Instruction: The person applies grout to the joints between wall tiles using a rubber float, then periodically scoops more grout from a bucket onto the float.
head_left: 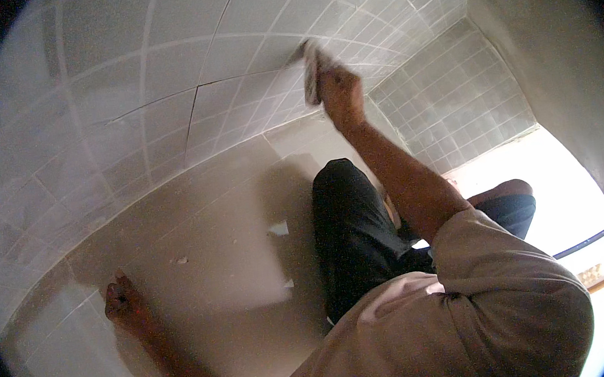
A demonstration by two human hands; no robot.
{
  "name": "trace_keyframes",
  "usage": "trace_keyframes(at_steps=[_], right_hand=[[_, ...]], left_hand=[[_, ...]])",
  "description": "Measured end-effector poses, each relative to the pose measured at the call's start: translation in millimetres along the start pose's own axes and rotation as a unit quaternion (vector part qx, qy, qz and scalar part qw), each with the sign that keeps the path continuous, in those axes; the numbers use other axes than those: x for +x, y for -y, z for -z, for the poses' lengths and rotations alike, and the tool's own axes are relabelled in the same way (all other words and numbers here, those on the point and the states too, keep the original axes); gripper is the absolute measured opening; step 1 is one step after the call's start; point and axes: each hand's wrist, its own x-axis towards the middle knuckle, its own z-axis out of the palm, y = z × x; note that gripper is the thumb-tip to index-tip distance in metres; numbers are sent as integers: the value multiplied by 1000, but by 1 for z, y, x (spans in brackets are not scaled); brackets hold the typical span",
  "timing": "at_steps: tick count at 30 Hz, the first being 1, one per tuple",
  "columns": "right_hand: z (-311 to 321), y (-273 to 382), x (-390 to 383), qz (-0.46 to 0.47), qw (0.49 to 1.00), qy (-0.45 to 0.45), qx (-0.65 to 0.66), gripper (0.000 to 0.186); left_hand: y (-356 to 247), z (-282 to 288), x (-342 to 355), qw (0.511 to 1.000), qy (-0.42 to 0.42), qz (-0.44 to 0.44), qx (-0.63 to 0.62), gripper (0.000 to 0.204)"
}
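Observation:
My right hand [342, 94] is closed around a pale, flat, elongated pad [313, 75]. It is raised to the grey tiled wall [181, 62] with its upper end close to the tiles. Motion blurs the pad, so its exact kind does not show. Wide pale joint lines run across the tiles, and a few thin dark ones lie near the middle. Down at the left, my left hand [125, 303] is low over the beige floor, with its fingers curled in. What those fingers hold, if anything, is too dark to make out.
My bent knee [342, 185] in dark trousers is between my arms. Small white scraps [278, 228] lie on the floor. A second tiled wall [453, 94] meets the first at the right, beside a bright opening [569, 170] and a plain grey surface [556, 33].

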Motion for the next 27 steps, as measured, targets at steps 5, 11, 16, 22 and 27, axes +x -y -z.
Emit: trace_keyframes(at_steps=[5,11,16,22,27], right_hand=[[-42,-5,-12,-141,918,-50,366,23],[-29,-9,-47,-172,912,110,356,32],[-33,4,-41,-125,900,-9,418,23],[-73,5,-43,-101,928,-65,354,23],[-93,-8,-32,-100,965,-76,231,13]], left_hand=[[-38,17,12,996,-31,-39,-74,40],[-70,43,14,985,-85,-150,12,38],[-91,46,4,992,-34,31,-114,35],[-56,36,3,988,-37,33,-143,31],[-27,20,-4,996,39,7,-80,22]])
